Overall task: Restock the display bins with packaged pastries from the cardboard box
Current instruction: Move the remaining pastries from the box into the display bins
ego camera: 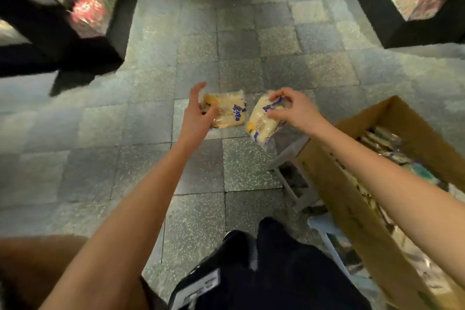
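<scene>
Presently: left grip clasps left pastry packet; right grip pinches right pastry packet by its edge; both over the floor, beside the cardboard box. Probably light, soft, crushable (film slippery); hold by seams.
</scene>
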A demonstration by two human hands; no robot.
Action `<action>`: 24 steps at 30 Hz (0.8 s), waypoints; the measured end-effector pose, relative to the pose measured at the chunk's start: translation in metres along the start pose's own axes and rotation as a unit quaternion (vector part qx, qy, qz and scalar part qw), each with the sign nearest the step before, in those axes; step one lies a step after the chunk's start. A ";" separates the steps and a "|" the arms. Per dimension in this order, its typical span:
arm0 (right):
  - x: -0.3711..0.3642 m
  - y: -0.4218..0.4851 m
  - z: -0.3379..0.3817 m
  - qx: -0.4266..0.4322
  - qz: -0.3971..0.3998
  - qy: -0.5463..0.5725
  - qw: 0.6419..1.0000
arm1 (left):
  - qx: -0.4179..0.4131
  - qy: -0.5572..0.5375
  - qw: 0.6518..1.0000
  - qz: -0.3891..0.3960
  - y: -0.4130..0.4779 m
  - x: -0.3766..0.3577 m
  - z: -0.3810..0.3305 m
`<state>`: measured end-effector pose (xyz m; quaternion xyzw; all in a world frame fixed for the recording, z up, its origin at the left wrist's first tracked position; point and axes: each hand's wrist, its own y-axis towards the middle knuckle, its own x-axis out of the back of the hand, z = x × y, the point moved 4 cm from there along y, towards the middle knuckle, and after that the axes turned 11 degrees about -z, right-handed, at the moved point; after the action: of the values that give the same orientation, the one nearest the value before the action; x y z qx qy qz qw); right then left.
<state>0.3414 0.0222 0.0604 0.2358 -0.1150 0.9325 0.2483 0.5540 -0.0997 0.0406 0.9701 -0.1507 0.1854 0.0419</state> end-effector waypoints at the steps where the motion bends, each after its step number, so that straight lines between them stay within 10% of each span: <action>1: -0.017 0.001 0.014 0.008 0.030 0.003 1.000 | 0.014 0.001 1.000 -0.021 -0.005 0.022 0.005; 13: -0.205 -0.042 0.174 0.247 0.315 0.005 0.917 | 0.077 0.020 0.922 -0.378 -0.147 0.233 0.042; 24: -0.337 -0.187 0.252 0.449 0.486 0.025 0.749 | 0.164 0.090 0.800 -0.570 -0.342 0.327 0.059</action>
<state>0.7929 -0.0404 0.1284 0.2087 0.2245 0.8767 -0.3708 0.9697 0.1268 0.0989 0.8521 0.4667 0.2366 -0.0061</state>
